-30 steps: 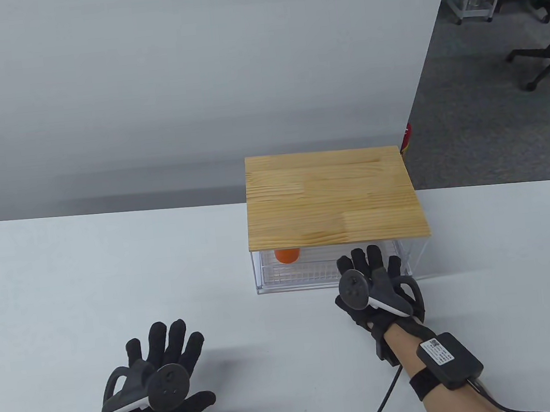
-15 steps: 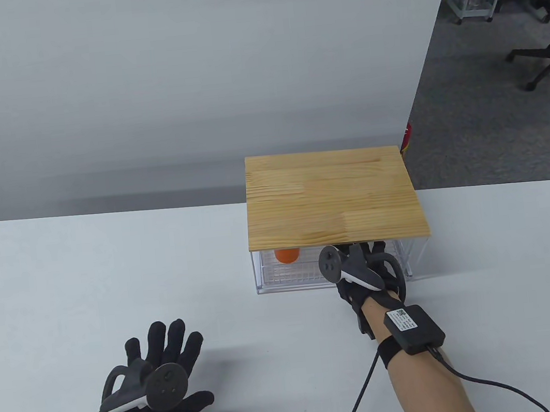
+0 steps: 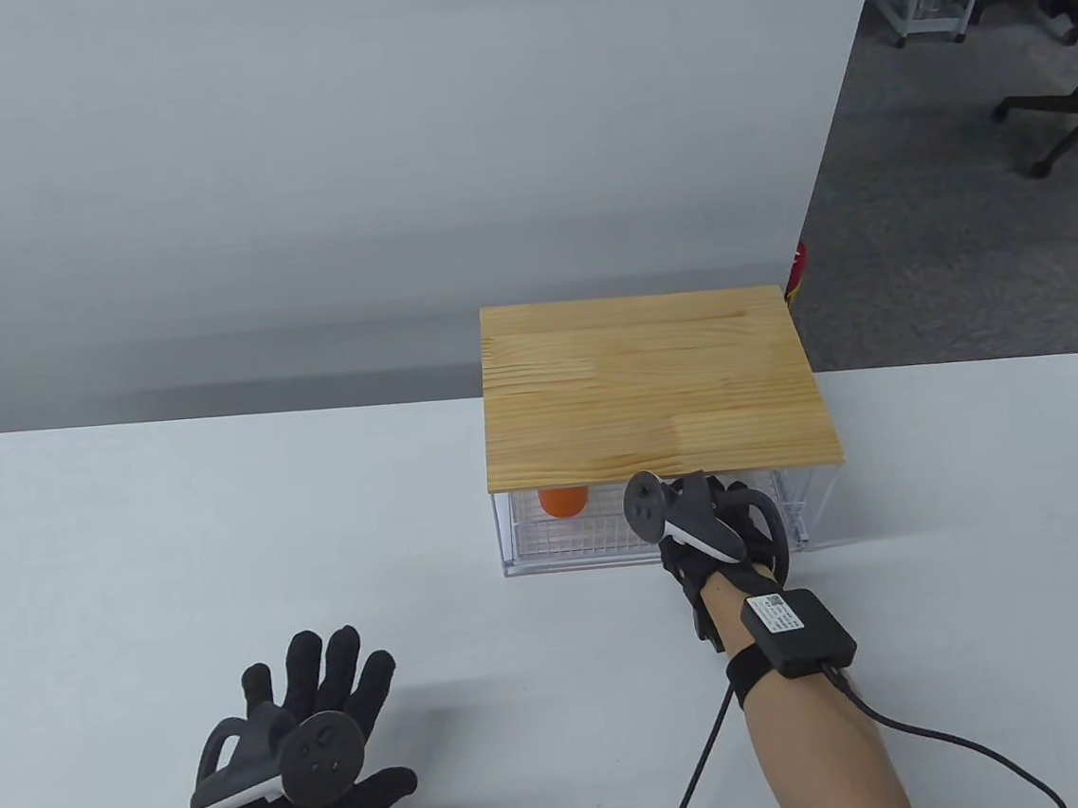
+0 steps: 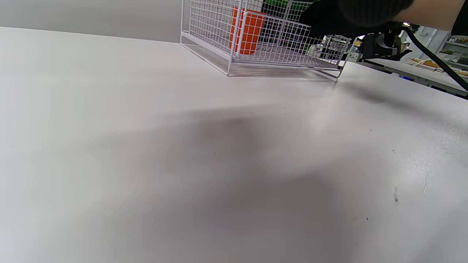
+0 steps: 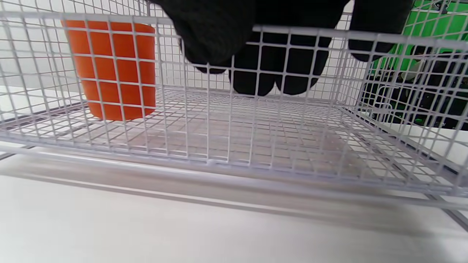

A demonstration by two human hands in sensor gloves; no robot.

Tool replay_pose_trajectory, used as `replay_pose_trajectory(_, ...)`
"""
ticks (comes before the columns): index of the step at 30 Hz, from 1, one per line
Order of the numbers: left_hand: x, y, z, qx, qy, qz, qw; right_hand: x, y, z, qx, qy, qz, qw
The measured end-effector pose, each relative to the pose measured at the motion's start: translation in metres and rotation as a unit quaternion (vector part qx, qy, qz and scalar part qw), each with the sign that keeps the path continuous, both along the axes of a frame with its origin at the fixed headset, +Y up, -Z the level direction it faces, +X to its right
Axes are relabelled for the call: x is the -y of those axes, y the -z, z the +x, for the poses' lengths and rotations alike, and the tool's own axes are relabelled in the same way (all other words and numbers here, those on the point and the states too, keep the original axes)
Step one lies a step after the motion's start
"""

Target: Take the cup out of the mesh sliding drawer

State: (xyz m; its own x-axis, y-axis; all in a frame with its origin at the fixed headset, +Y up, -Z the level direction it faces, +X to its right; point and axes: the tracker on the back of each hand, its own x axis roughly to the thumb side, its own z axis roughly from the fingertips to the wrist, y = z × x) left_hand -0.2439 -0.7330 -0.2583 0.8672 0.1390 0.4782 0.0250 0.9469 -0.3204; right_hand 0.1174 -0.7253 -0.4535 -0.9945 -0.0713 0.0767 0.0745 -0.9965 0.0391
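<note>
The cup is plain orange. The drawer is white wire in a fine square grid. The board on top is pale yellow-brown wood with a streaky grain. The table is plain white. Both gloves, left and right, are black, each tracker dark grey with a white edge. Behind the mesh on the far right shows bright green.

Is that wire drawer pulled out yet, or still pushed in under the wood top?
Still pushed in: the mesh drawer and orange cup sit under the wooden top. The right hand hooks its front rim.
</note>
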Motion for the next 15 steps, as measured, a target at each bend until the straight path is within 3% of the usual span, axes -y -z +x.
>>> replay_pose_trajectory(15,0.004,0.001,0.004,0.006,0.012,0.001,1.0,-0.004,-0.012,0.001,-0.024,-0.02,-0.003,1.0)
